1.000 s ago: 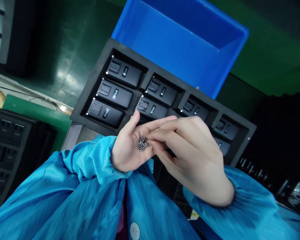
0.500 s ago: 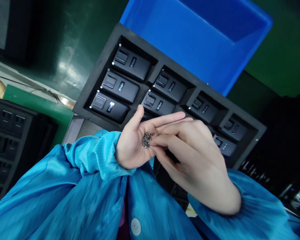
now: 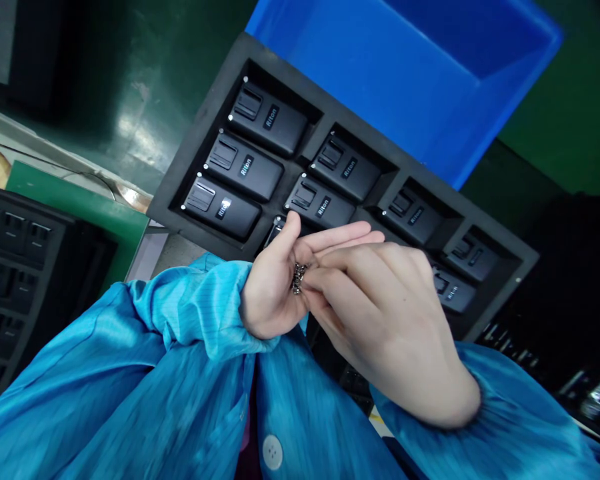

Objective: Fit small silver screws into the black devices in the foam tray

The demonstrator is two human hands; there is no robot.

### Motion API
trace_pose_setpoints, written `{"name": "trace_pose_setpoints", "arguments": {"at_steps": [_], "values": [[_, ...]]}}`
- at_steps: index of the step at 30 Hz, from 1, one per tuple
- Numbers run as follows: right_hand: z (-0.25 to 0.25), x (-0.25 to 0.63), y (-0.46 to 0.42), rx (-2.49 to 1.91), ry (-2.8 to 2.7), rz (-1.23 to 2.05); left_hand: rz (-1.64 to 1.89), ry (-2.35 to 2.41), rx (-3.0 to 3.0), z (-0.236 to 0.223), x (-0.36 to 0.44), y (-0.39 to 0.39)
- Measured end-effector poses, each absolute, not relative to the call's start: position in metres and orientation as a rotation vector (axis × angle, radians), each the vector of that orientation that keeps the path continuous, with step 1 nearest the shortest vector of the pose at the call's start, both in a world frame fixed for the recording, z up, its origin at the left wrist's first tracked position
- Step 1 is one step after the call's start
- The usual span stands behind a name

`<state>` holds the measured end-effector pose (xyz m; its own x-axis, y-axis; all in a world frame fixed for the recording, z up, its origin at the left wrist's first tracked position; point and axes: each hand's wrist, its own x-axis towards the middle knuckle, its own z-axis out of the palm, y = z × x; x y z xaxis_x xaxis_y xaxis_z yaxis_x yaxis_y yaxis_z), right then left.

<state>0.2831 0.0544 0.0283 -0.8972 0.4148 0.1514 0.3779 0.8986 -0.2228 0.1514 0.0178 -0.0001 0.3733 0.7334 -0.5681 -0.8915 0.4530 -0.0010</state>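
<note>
My left hand [image 3: 273, 287] is cupped palm up, with a small heap of tiny metal screws [image 3: 298, 277] lying in it. My right hand [image 3: 385, 320] lies across it, its fingertips pinched into the heap; what they pinch is too small to see. Both hands hover just in front of a black foam tray [image 3: 190, 157] that holds several black moulded units [image 3: 245, 167] labelled with white print, each in its own pocket. Both arms wear blue smock sleeves.
A blue plastic bin [image 3: 395, 73] stands behind the foam tray. Another black tray with small pockets [image 3: 15, 267] lies at the left on a green mat [image 3: 80, 213]. The bench surface is dark green. Dark equipment fills the right edge.
My left hand has curled more closed around the screws. My right fingertips have pushed deeper into the heap. The view has shifted slightly, so the tray sits a little higher and to the right.
</note>
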Motion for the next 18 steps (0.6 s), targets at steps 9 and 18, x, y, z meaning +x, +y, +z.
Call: {"name": "trace_pose_setpoints", "arguments": {"at_steps": [9,18], "values": [[0.0281,0.2809,0.0553,-0.615,-2.885,0.251,1.055,0.487,-0.343,-0.0071,0.153,0.0167],[0.0284,0.2841,0.057,-0.717,-2.741,0.524,1.048,0.518,-0.316,-0.0049,0.1509,0.0192]]}}
